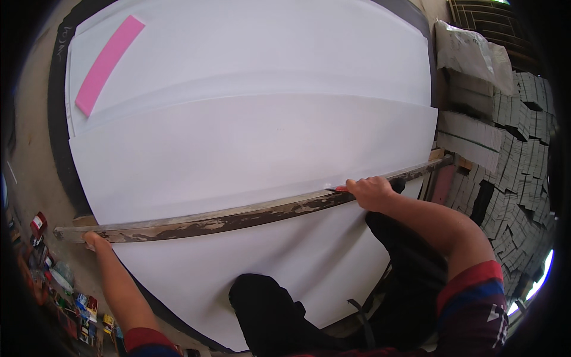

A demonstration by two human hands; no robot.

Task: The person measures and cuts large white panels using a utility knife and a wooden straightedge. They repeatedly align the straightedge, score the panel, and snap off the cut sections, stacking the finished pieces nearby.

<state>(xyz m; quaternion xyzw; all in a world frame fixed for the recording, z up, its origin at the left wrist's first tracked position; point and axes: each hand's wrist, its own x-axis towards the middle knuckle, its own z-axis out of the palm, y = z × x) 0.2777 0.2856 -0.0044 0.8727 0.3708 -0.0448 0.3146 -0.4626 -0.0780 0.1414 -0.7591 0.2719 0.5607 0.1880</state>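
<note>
A long wooden bar [238, 220] with worn, flaking dark paint lies across a large white sheet [256, 143]. Near the bar's left end, my left hand [95, 239] grips it, with the fingers partly hidden. My right hand [370, 191] is closed around a red cutter knife [340, 189]. The knife's blade meets the sheet along the bar's far edge. On the near side of the bar, the white sheet slopes down toward me, and my dark-clad knee rests against it.
A pink strip [110, 65] lies on the white sheets at the far left. Stacked grey-white pieces [517, 143] and a pale plastic sack [470, 53] stand on the right. Bottles and cans [62, 276] clutter the floor at lower left.
</note>
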